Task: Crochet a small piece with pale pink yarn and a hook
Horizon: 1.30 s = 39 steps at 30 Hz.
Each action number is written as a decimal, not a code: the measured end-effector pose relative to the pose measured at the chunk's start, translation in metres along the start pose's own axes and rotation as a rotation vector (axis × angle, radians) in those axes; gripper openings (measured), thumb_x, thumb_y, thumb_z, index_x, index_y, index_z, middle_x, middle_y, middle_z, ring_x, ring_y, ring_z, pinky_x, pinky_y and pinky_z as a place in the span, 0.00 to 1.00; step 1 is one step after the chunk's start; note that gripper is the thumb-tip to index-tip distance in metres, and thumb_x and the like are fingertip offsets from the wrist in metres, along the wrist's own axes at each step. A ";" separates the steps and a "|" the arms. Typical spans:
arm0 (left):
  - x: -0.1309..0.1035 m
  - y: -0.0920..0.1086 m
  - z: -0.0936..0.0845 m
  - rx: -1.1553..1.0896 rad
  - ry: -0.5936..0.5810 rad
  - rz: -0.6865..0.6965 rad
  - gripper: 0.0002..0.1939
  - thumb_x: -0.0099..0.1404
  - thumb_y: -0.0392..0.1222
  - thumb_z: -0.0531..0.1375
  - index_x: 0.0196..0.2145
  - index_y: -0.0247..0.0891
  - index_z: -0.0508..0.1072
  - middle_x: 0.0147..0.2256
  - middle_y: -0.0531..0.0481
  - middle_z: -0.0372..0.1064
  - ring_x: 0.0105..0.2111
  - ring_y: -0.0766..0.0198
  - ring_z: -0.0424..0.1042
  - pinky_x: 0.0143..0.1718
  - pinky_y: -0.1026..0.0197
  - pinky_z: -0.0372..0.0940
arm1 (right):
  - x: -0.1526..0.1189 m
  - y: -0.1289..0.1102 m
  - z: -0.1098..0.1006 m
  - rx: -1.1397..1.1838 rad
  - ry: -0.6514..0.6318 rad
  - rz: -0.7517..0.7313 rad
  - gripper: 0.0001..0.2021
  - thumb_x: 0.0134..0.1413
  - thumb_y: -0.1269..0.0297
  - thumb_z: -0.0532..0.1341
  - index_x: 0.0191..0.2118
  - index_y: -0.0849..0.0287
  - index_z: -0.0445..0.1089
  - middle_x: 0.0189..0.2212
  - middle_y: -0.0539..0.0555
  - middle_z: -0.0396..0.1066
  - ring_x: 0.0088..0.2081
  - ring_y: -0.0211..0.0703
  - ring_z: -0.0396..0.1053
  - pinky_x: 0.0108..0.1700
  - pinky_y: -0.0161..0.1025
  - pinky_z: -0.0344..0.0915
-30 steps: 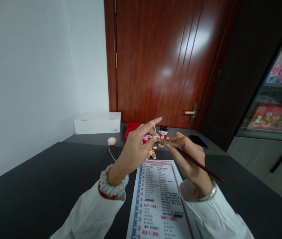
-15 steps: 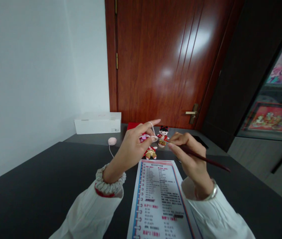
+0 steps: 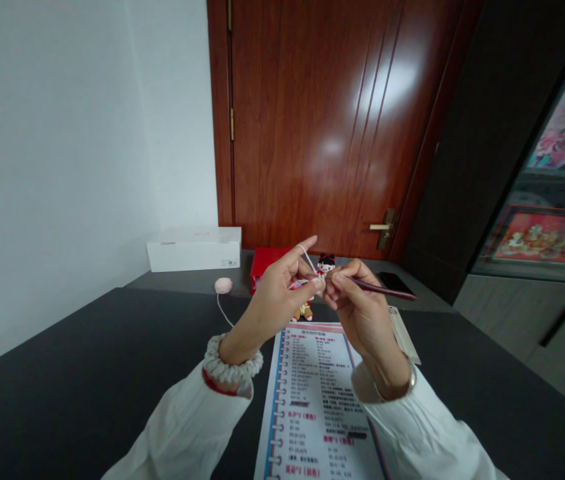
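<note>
My left hand (image 3: pixel 278 293) pinches a small pale pink crochet piece (image 3: pixel 319 285), its index finger raised with a strand of yarn (image 3: pixel 307 257) looped over it. My right hand (image 3: pixel 362 303) is closed around a dark reddish-brown crochet hook (image 3: pixel 385 289); its tip meets the piece and is hidden by the fingers. Pinkish-purple bits show between the left fingers, too small to name. A pale pink yarn ball (image 3: pixel 223 285) rests to the left, its strand running toward my left wrist. Behind the hands stands a black-haired crocheted doll (image 3: pixel 326 263); a second doll (image 3: pixel 303 311) is mostly covered.
Printed pattern sheets (image 3: pixel 307 393) lie under my forearms on the dark table (image 3: pixel 87 387). Toward the back are a long white box (image 3: pixel 195 250), a red box (image 3: pixel 262 261) and a black phone-like object (image 3: pixel 392 281). A pale flat item (image 3: pixel 405 333) lies right of my right hand.
My right hand has moved left with the hook, bringing it up against my left hand and the piece. The hook now lies closer to level. The pale flat item has come into view.
</note>
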State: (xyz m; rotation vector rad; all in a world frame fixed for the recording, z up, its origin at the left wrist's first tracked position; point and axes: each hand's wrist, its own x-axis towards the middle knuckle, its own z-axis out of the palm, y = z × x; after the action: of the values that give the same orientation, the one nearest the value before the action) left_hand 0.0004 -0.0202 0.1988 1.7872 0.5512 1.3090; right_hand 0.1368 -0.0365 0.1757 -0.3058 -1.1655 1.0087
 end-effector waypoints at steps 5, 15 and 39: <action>-0.003 0.005 0.002 -0.093 0.020 -0.051 0.40 0.57 0.33 0.64 0.65 0.37 0.54 0.28 0.55 0.66 0.31 0.68 0.66 0.39 0.63 0.62 | -0.007 0.006 -0.006 -0.435 -0.055 -0.310 0.06 0.55 0.70 0.63 0.29 0.56 0.67 0.25 0.47 0.67 0.28 0.36 0.65 0.32 0.37 0.60; -0.002 0.006 0.005 -0.256 -0.088 -0.133 0.34 0.58 0.36 0.64 0.61 0.34 0.58 0.31 0.51 0.70 0.30 0.65 0.71 0.32 0.61 0.66 | 0.003 -0.001 -0.004 -0.033 -0.057 -0.051 0.09 0.52 0.67 0.64 0.25 0.57 0.64 0.20 0.44 0.63 0.22 0.34 0.59 0.25 0.33 0.55; -0.002 0.009 0.003 -0.043 0.130 0.019 0.23 0.57 0.31 0.62 0.52 0.33 0.68 0.29 0.54 0.68 0.30 0.70 0.69 0.37 0.65 0.67 | 0.004 -0.015 -0.012 -0.003 -0.047 0.012 0.10 0.51 0.70 0.64 0.24 0.57 0.62 0.18 0.43 0.61 0.20 0.32 0.59 0.23 0.32 0.55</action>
State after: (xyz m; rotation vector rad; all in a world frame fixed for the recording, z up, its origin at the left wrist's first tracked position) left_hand 0.0015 -0.0279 0.2047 1.6840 0.5740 1.4470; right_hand 0.1554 -0.0382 0.1832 -0.2933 -1.2094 1.0291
